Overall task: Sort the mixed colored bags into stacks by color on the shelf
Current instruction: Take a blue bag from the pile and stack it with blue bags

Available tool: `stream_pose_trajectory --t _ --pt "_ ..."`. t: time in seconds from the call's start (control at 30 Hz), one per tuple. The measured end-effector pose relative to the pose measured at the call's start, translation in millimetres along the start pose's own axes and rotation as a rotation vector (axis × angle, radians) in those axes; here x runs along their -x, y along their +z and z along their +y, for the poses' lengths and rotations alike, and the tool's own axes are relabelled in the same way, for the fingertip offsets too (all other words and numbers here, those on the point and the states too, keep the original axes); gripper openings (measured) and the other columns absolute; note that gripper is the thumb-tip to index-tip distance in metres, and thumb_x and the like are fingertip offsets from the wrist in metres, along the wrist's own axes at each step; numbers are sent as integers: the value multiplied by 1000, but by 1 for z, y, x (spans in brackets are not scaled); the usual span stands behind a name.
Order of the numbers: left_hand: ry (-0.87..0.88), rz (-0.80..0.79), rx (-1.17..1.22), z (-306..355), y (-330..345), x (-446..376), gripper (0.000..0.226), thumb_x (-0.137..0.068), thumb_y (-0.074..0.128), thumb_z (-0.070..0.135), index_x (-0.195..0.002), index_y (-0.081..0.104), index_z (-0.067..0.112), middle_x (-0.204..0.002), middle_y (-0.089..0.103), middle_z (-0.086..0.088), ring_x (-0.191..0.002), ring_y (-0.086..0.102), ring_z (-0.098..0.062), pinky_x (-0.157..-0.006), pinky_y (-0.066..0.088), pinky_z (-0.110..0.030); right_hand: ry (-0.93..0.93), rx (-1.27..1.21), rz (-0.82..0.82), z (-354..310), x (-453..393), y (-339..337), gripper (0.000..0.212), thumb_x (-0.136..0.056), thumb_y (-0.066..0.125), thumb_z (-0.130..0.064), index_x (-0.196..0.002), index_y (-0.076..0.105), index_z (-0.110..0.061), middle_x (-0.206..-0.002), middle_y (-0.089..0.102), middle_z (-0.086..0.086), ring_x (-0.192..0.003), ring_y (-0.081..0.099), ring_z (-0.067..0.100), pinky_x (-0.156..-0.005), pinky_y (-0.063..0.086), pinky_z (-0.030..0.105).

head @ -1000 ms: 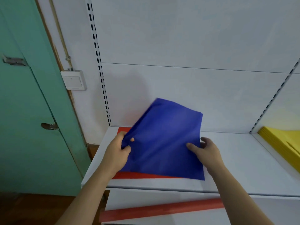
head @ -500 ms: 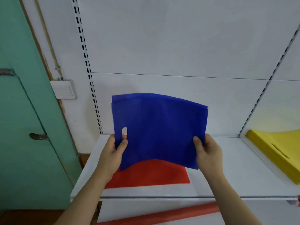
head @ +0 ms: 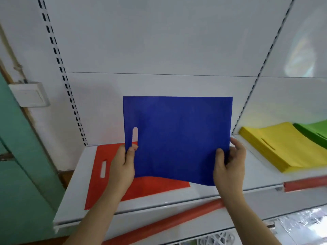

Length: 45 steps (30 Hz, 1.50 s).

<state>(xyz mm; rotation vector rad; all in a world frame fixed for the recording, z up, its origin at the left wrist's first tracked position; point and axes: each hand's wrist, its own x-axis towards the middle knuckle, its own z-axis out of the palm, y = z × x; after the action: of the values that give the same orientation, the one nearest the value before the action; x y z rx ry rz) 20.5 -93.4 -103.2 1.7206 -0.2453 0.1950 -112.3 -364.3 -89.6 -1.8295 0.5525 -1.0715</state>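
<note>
Blue bag: flat rectangular blue non-woven fabric bag (head: 178, 138), matte, fine-grained weave, oblong die-cut handle slot near its left edge; held upright above the white metal shelf (head: 203, 192), bottom edge sagging in a soft curve.
Left hand: left hand (head: 123, 167) pinches the blue bag's lower left edge just under the slot, thumb in front, fingers behind.
Right hand: right hand (head: 230, 165) pinches the lower right corner, thumb on the front face, fingers curled round the edge.
Red bag: flat red non-woven bag (head: 141, 189) with the same slot cut, lying on the shelf directly below the blue bag, partly behind it.
Yellow stack: neat pile of yellow non-woven bags (head: 286, 147), right of the blue bag, past the perforated upright.
Green bags: green non-woven bags (head: 313, 131), right of the blue bag, overlapping the yellow stack's far corner.
Shelf trim: smooth red plastic price strip (head: 169, 221) along the tier below the blue bag.
Wall: white plastic switch box (head: 29, 94), left of the blue bag.
Writing: none legible.
Change: 0.5 s ago the blue bag bowed at the top; its top edge is now straight and the sheet flatter. Both grips unchanged.
</note>
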Motion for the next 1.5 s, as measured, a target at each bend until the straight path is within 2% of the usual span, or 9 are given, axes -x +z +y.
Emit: stream_pose_trajectory --t 0.2,0.3,0.37,0.43,0.6,1.0,1.17,1.3,1.5 --pt "176 -22 74 27 64 20 40 -108 53 14 -141 52 36 -123 69 25 -111 66 4 -85 50 -14 -33 140 215 3 3 -81 36 -98 60 -44 -124 40 -57 -116 69 -19 -98 69 3 -80 57 44" --pt "246 -56 49 44 101 39 54 -107 54 12 -151 42 40 -135 62 27 -121 62 2 -97 49 -23 -12 178 299 13 3 -132 38 -98 64 -42 -122 39 -58 -113 70 -25 -94 70 -3 -77 53 35" --pt "317 -104 -16 55 129 53 51 -106 53 10 -147 47 40 -139 59 23 -123 55 11 -100 43 -14 -36 247 336 21 3 -167 27 -101 59 -40 -119 47 -55 -107 68 -27 -89 67 -8 -75 47 27" --pt "381 -133 -62 65 160 69 41 -105 52 4 -135 61 32 -127 64 19 -113 54 20 -92 38 -1 -103 364 354 32 2 -202 16 -102 56 -31 -115 62 -38 -104 68 -20 -87 63 0 -76 43 25" --pt "370 -206 -79 94 251 113 29 -107 50 10 -127 66 23 -112 70 12 -102 60 15 -85 38 1 -112 505 360 70 -7 -299 29 -101 60 -9 -127 68 -18 -118 65 -9 -103 61 10 -87 45 29" --pt "534 -498 -98 172 491 230 53 -107 46 5 -152 50 33 -108 54 6 -94 55 13 -66 42 -7 9 650 464 156 -32 -532 47 -100 63 -11 -145 56 -23 -122 56 -16 -109 53 -7 -81 46 20" --pt "569 -579 -130 188 577 247 51 -108 44 10 -158 45 23 -115 53 2 -89 57 -11 -63 40 -15 95 719 516 192 -57 -582 50 -101 61 -12 -149 52 -22 -125 53 -15 -101 49 -4 -81 51 26" --pt "569 -643 -78 197 659 250 51 -108 44 8 -157 45 22 -116 53 0 -87 57 -13 -63 42 -19 134 791 534 223 -99 -624 51 -102 60 -13 -151 51 -19 -129 56 -9 -100 48 -6 -79 44 16" --pt "556 -706 -13 222 778 247 51 -109 44 11 -157 45 26 -114 50 5 -80 55 -10 -60 41 -21 184 840 603 253 -165 -680 51 -105 57 -17 -155 47 -20 -135 53 -8 -108 47 1 -87 49 28"
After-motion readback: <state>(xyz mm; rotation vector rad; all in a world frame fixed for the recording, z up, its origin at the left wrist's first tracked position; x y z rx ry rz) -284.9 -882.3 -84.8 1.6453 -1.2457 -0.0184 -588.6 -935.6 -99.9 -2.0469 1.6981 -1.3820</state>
